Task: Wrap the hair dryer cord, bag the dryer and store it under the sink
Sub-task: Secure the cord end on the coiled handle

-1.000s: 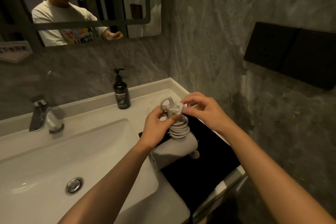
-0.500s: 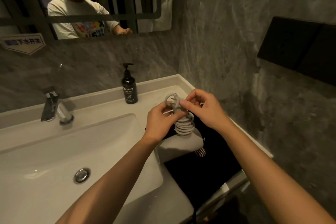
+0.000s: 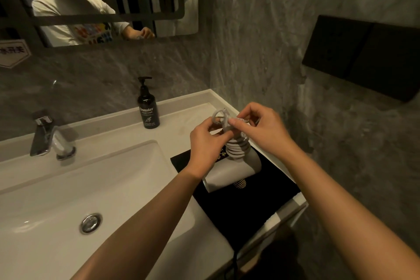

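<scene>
Hair dryer (image 3: 231,175), pale grey with a rounded barrel, stood on its barrel on a black bag (image 3: 250,207) that lay flat on the white table (image 3: 181,120), at the right of the sink basin (image 3: 68,188) and close to the table's front edge. Its handle pointed up, and the cord (image 3: 237,146) sat round that handle in neat stacked coils, with the last bit looped at the top beside what looked like the plug (image 3: 223,118). Resting the barrel on the bag probably freed both hands for the cord, and kept the bag at hand for the next step. The left hand (image 3: 204,145) had its fingers curled round the top of the handle, pinching the cord there to stop the coils from slackening. The right hand (image 3: 261,129) pinched the cord's end between thumb and forefinger, seemingly to tuck it in. A dark soap bottle (image 3: 147,107) stood well apart at the back of the table.
</scene>
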Available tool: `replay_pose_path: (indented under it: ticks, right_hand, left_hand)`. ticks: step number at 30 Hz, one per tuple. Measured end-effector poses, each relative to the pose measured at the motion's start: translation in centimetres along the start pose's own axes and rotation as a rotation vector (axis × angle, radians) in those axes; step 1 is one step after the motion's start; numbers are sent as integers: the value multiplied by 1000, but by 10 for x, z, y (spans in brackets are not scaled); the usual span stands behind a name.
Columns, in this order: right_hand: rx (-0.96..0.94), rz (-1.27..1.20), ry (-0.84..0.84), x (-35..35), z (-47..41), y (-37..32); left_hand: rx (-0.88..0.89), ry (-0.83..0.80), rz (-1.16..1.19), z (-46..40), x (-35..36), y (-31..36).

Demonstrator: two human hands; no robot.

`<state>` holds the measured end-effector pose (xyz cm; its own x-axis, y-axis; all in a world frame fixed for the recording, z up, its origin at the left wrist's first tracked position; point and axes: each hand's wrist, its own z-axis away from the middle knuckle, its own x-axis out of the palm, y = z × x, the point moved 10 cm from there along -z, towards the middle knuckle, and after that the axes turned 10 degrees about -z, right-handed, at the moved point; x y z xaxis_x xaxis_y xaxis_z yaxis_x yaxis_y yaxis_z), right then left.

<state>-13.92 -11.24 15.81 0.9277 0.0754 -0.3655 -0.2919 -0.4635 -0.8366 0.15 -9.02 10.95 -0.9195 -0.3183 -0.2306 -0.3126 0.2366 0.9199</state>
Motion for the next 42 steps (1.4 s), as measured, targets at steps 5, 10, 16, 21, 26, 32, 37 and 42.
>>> replay_pose_path:
  ticks: [5,10,16,21,26,32,37,42]
  right_hand:
    - [23,-1,62,-4,11,10]
    - [35,25,76,-9,15,7]
    - [29,242,101,-9,16,-1]
    - [-19,435,119,-8,19,-11]
    - [-78,513,75,-3,16,-15]
    - [-74,489,-37,-3,7,-12]
    - [-88,518,-78,1,2,-17]
    - [-112,532,-122,1,0,-12]
  left_hand:
    - [-22,-52,32,6,11,-9]
    - [21,-160,167,4,3,-3]
    - [39,-72,108,-2,-13,5]
    - [43,-12,-2,-9,-17,6]
    - [45,-73,17,-12,-13,4]
    - [-87,-190,160,-13,-1,-6]
    - [-98,-153,204,-13,2,-10]
    - [-84,-140,228,-10,5,-14]
